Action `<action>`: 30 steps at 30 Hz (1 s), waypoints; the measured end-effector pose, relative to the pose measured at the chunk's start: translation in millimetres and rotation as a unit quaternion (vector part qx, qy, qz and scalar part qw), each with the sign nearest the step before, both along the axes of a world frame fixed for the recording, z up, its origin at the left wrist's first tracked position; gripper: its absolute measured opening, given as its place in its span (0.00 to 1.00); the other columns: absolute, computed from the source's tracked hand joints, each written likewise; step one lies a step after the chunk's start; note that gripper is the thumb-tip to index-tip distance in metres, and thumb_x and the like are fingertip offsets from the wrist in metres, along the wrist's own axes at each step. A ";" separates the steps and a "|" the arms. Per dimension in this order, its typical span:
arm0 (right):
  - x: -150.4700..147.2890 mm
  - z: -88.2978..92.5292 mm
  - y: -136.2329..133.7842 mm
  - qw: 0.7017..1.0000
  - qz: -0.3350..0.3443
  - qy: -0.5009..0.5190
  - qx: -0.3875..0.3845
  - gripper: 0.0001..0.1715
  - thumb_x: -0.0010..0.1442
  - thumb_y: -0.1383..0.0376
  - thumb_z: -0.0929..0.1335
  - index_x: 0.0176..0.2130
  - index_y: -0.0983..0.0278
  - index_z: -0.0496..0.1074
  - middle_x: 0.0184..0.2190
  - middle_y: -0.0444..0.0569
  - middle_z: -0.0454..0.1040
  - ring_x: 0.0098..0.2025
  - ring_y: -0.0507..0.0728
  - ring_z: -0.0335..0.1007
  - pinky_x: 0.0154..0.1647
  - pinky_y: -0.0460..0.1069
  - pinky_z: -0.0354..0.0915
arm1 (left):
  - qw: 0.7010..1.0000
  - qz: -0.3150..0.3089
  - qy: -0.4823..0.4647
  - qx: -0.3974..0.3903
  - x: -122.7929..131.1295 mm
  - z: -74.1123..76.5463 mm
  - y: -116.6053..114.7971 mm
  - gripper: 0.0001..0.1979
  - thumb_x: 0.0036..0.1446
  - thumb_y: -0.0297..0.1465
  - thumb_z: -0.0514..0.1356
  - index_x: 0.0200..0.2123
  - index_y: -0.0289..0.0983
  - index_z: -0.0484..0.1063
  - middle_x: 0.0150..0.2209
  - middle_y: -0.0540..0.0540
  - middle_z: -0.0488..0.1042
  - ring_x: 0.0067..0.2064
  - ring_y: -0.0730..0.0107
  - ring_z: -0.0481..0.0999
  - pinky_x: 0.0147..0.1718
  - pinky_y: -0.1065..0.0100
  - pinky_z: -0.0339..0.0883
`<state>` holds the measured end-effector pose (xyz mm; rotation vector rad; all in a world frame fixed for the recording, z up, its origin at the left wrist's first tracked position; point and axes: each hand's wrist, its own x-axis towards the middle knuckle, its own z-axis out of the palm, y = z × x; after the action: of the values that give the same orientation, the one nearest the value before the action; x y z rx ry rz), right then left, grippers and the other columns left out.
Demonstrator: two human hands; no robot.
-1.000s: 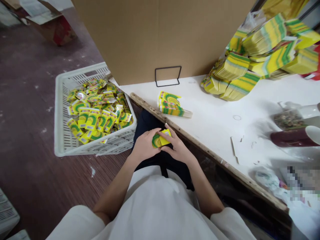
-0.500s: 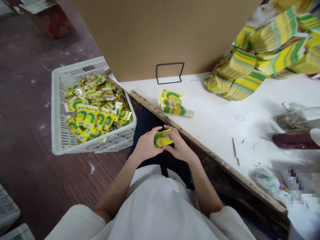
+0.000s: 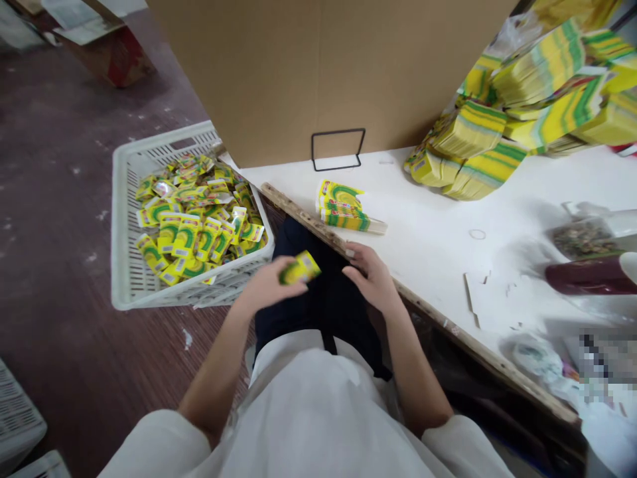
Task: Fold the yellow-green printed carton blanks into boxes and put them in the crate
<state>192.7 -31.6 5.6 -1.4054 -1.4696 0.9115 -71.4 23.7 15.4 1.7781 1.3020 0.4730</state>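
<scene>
My left hand grips a small yellow-and-green printed card pack above my lap, between the crate and the table. The pack's outer end sticks out past my fingers and is slightly blurred. At the wooden edge of the table, my right hand is empty, thumb and fingers apart. Just beyond it, a small fanned stack of flat yellow-and-green cards lies on the white table. To the left, a white plastic crate holds a heap of similar yellow-and-green packs.
A large cardboard panel stands at the back, with a black wire stand before it. Bundles of printed cards are piled at back right. A dark red cylindrical object and a clear bag sit at the right.
My hands have parted. The left carries the card pack leftward, toward the crate, while the right has let go of it and moved right to the table edge.
</scene>
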 end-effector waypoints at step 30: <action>1.8 20.2 89.4 0.977 -0.167 -0.132 0.020 0.16 0.54 0.60 0.71 0.39 0.59 0.61 0.39 0.49 0.74 0.34 0.58 0.70 0.40 0.56 0.67 | 0.937 0.094 -0.321 -0.104 49.9 -39.8 -19.0 0.47 0.44 0.54 0.71 0.63 0.41 0.61 0.62 0.31 0.69 0.59 0.49 0.75 0.53 0.48 0.72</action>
<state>194.5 57.8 25.8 -1.7294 -1.3731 0.4957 -21.5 4.7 -24.4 1.1763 1.0043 0.9009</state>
